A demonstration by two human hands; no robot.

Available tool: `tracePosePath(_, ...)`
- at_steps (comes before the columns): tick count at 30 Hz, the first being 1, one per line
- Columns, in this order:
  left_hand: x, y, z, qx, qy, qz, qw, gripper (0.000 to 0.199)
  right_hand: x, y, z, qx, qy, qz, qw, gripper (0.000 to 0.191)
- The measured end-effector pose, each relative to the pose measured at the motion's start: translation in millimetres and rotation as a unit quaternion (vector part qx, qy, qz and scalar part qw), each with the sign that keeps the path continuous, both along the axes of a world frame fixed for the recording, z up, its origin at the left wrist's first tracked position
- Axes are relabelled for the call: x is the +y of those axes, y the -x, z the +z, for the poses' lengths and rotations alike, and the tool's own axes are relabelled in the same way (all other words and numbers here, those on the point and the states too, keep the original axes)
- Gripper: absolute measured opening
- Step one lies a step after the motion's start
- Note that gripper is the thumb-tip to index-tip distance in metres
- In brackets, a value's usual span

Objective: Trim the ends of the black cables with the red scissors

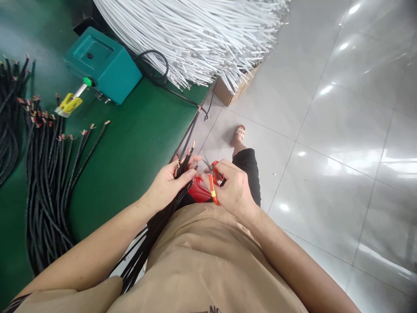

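At the far left of the frame, a bundle of black cables lies on the green tabletop; beside it is a larger pile of black cables, with red and white wire ends fanned toward the upper left. Above that pile stands a teal box-shaped device with a yellow clip on a metal rod.

Toward the lower centre, the left hand is closed around a bunch of dark multi-core cables, thumb and fingers pinching near the stripped ends. The bunch trails down past the apron. It should be light and bendy, the jackets springy and a little slippery against one another, the bare cores thin and easily nicked; the jacket just behind the ends gives the best hold.

White cables spread over the upper middle, above a cardboard box. A red object, too covered to name, shows between the hands. Right of centre, the right hand is curled around orange-handled scissors, the blades pointing to the cable ends. Pale floor tiles fill the right side.
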State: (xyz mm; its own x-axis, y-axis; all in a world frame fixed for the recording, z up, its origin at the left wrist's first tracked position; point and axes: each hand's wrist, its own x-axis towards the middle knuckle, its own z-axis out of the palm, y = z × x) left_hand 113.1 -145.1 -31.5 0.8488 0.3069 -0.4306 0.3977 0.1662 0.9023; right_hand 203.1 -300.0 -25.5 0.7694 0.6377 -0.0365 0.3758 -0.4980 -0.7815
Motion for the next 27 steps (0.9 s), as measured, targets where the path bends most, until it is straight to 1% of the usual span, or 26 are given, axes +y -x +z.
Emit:
tracePosePath(3,0,-1,0.7,0.011,0.002,-0.001,1.000,0.039,-4,3,-5.2,-0.127,0.062,0.029,0.989,0.012)
tracePosePath(6,0,-1,1.7,0.025,-0.003,0.002,1.000,0.041,-6,5,-9.5,-0.193,0.106,0.043,0.974,0.010)
tracePosePath(10,0,-2,1.8,0.043,-0.021,-0.007,0.999,0.041,-10,1,-9.0,-0.221,0.132,0.073,0.964,0.014)
tracePosePath(14,1,-1,1.2,0.040,-0.042,-0.026,0.998,0.040,-15,-5,-5.2,-0.250,0.157,0.116,0.948,0.018)
tracePosePath(18,2,-1,2.3,0.043,-0.055,-0.046,0.996,0.041,-20,-10,-2.8,-0.269,0.168,0.153,0.936,0.017)
tracePosePath(23,2,-2,2.6,0.042,-0.068,-0.061,0.995,0.042,-22,-13,-3.1,-0.269,0.174,0.169,0.932,0.016)
tracePosePath(27,2,-1,1.5,0.046,-0.069,-0.059,0.995,0.041,-23,-14,-5.0,-0.286,0.175,0.170,0.926,0.018)
